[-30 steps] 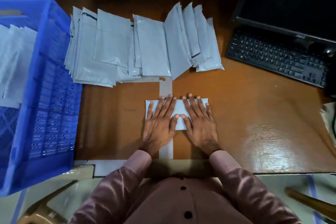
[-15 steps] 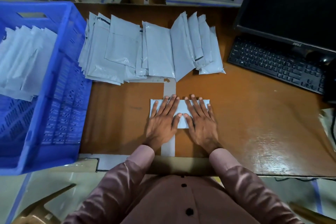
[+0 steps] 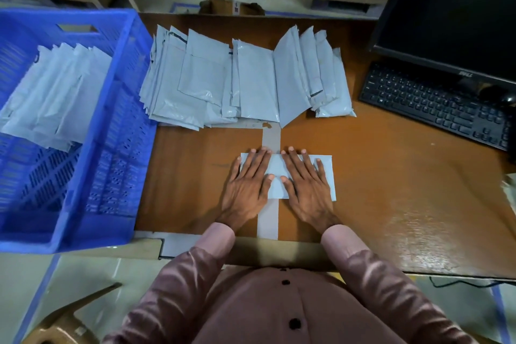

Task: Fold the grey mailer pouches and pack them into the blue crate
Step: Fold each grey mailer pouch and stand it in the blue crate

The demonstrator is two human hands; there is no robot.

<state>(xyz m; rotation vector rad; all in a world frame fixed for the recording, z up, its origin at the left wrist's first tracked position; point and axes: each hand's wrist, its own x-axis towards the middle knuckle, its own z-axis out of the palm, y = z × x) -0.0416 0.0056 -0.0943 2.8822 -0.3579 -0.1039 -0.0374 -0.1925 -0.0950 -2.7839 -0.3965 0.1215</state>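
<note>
A folded grey mailer pouch (image 3: 277,176) lies flat on the brown desk in front of me. My left hand (image 3: 247,190) presses its left half with straight fingers, and my right hand (image 3: 308,190) presses its right half the same way. Behind it, a spread row of unfolded grey pouches (image 3: 243,84) lies across the back of the desk. The blue crate (image 3: 120,131) stands at the desk's left end, with several folded pouches (image 3: 53,95) leaning inside it.
A black keyboard (image 3: 435,103) and a dark monitor (image 3: 458,8) fill the right back corner. Grey tape strips (image 3: 269,220) mark the desk surface. A small cardboard box (image 3: 223,7) sits on the shelf behind. A chair (image 3: 64,321) shows at the lower left.
My hands have slid slightly apart on the folded pouch, showing more of its middle. The view has tilted up and right, revealing more of the crate's inside.
</note>
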